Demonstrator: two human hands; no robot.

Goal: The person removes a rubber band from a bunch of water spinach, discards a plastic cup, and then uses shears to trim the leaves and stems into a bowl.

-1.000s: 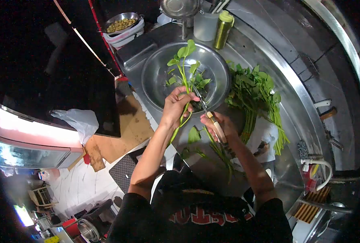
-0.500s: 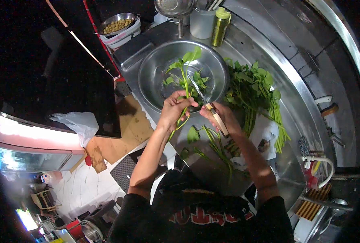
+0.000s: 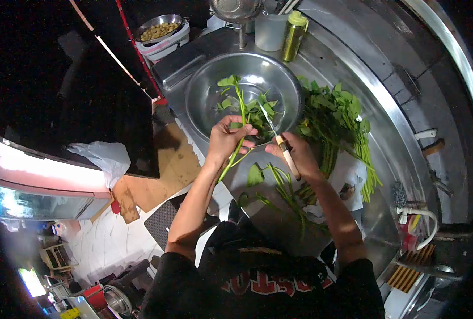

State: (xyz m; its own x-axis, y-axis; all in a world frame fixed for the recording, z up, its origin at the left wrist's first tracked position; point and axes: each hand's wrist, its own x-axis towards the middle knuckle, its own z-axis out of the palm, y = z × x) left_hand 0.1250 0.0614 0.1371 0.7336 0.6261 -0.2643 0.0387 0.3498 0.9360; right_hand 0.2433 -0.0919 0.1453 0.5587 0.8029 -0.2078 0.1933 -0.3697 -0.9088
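Note:
Over the near rim of a wide metal basin [image 3: 194, 101], my left hand [image 3: 228, 139] is closed around a long green leafy stem [image 3: 242, 103]. The stem's leafy top points into the basin and its lower end hangs past my wrist. My right hand [image 3: 298, 154] grips the pale wooden handle of a knife [image 3: 285, 151]; its blade points up and away over the basin, a little right of the stem. Cut leaves [image 3: 260, 109] lie inside the basin. Loose stems [image 3: 284, 189] rest on the counter below my hands.
A big bunch of leafy greens [image 3: 335, 109] lies right of the basin. Behind stand a green bottle [image 3: 294, 37], a grey bucket [image 3: 268, 33] and a metal strainer [image 3: 236, 8]. A bowl of small round yellowish items [image 3: 159, 32] sits back left. A white hose [image 3: 433, 226] is at right.
The top of the stem in my left hand has fewer leaves and reaches less high. The knife blade has moved slightly right, away from the stem. Both hands keep their hold.

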